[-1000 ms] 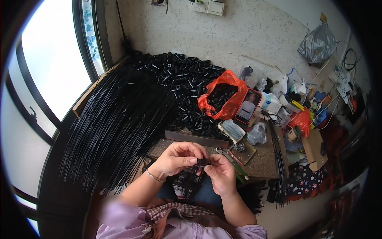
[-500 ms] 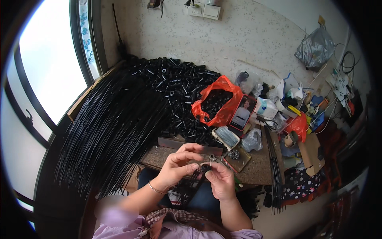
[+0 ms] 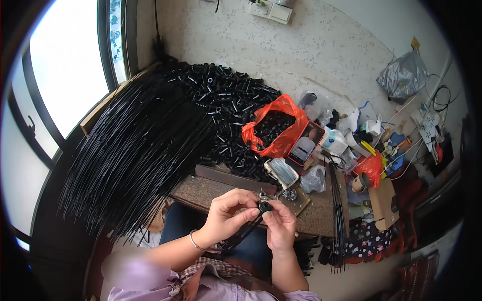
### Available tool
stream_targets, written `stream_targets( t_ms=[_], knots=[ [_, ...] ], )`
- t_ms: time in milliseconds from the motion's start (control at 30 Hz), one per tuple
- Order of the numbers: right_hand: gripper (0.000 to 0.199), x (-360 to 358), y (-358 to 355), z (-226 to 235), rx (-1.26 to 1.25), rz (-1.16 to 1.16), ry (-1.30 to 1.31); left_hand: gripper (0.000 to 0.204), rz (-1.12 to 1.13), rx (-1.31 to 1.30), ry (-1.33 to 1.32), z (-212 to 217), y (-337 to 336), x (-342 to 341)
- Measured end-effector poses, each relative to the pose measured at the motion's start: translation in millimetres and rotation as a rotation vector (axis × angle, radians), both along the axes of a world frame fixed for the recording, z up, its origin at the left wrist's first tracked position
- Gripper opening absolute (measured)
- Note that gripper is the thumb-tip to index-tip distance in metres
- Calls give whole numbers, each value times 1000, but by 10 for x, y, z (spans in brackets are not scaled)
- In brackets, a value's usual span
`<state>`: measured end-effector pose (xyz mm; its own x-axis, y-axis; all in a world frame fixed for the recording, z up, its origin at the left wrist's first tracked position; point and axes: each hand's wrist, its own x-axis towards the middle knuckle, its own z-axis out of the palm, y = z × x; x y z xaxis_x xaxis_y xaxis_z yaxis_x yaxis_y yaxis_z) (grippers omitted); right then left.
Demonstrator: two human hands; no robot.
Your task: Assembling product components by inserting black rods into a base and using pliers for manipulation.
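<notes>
Bag (image 3: 281, 149): black parts (image 3: 272, 125)
Tray (image 3: 275, 176): pale strips (image 3: 284, 171)
Black piece (image 3: 265, 206): between left grip (image 3: 232, 211) and right grip (image 3: 281, 227), both pinching it

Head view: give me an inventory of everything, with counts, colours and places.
round part: one, black, lower centre
thin strands: many, black, left
short tubes: many, black, heaped centrally
open bag: one, orange-red, beside tubes
phone: one, red-edged, right of open bag
tray: one, pale, below open bag
clear bag: one, colourless, right of tray
bench: one, speckled brown, centre
strand bundle: one, black, bench's right edge
cardboard box: one, brown, lower right
hanging bag: one, grey, upper right
window: one, white, left
other clutter: uncountable, multicoloured, right
left grip: one, bare, at round part
right grip: one, bare, at round part
</notes>
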<state>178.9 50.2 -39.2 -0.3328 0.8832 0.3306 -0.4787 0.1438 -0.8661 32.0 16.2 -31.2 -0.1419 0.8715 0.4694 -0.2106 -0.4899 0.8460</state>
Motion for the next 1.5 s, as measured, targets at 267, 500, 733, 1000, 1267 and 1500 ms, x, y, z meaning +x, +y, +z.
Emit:
stream_targets(
  t_ms=[267, 500, 733, 1000, 1267, 1500],
  knots=[
    [21, 16, -65, 50, -41, 45, 16, 22, -22, 20, -11, 7, -72, 18],
    [21, 32, -71, 81, 107, -7, -104, 30, 16, 65, 91, 45, -57, 59],
    [23, -26, -45, -73, -89, 103, 60, 24, 195, 272, 492, 73, -40, 33],
    [83, -1, -75, 153, -64, 238, -164, 49, -605, 28, 129, -86, -181, -17],
    [36, 48, -147, 499, 1043, -510, -693, 38, -698, -202, -264, -99, -109, -166],
    [28, 41, -190, 478, 1131, -633, -795, 36, -630, -193, -314, -167, -101, -80]
  ],
)
